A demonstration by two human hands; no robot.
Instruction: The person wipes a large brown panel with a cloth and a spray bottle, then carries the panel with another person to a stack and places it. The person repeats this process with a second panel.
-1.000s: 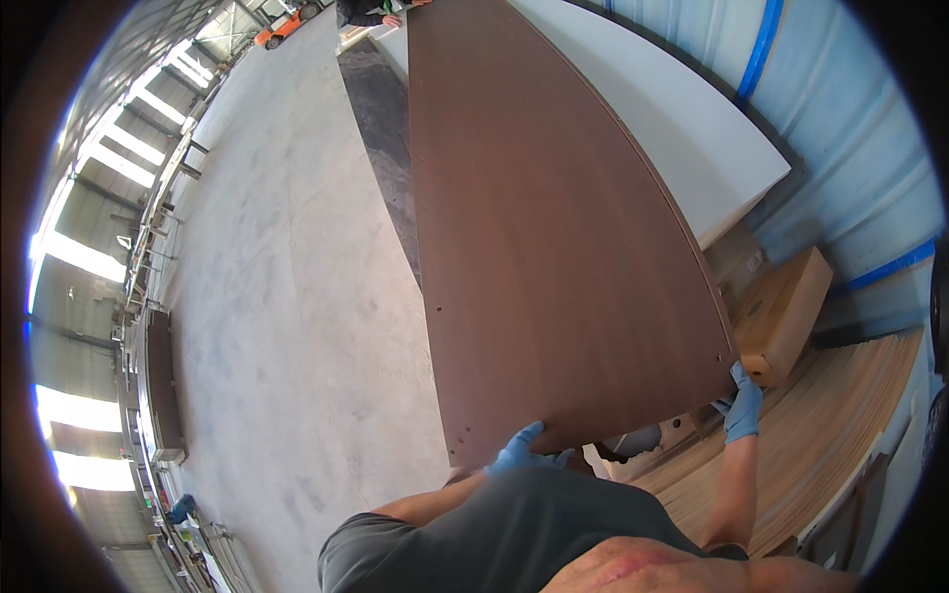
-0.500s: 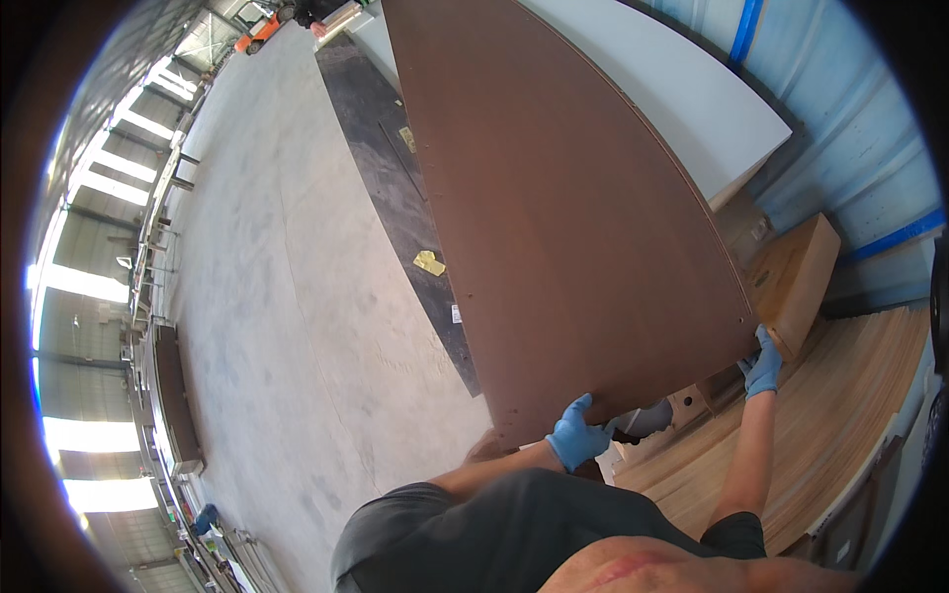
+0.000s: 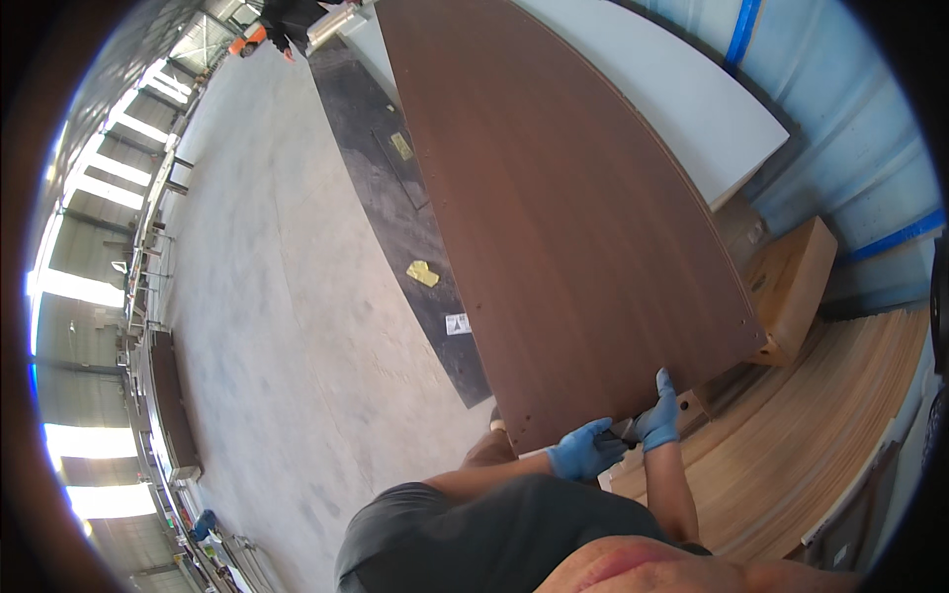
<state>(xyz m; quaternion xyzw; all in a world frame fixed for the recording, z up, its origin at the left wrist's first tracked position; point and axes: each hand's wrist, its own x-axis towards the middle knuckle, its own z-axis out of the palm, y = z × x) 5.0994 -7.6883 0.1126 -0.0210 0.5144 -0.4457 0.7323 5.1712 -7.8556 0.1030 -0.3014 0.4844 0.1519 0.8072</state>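
Brown panel directly in front of the person. Long axis runs near to far, far end leaning left; short near edge faces the person, angled so its right corner is farther out. Holes by both near corners.

Left hand, blue glove, at the near edge: fingers extended, close together, pointing right. Right hand, also gloved, just right of it: one digit stretched out, pointing far, rest hidden. Can't tell if either grips the panel.

Dark slab along panel's left side, white panel far right, box by near-right corner, boards near right.
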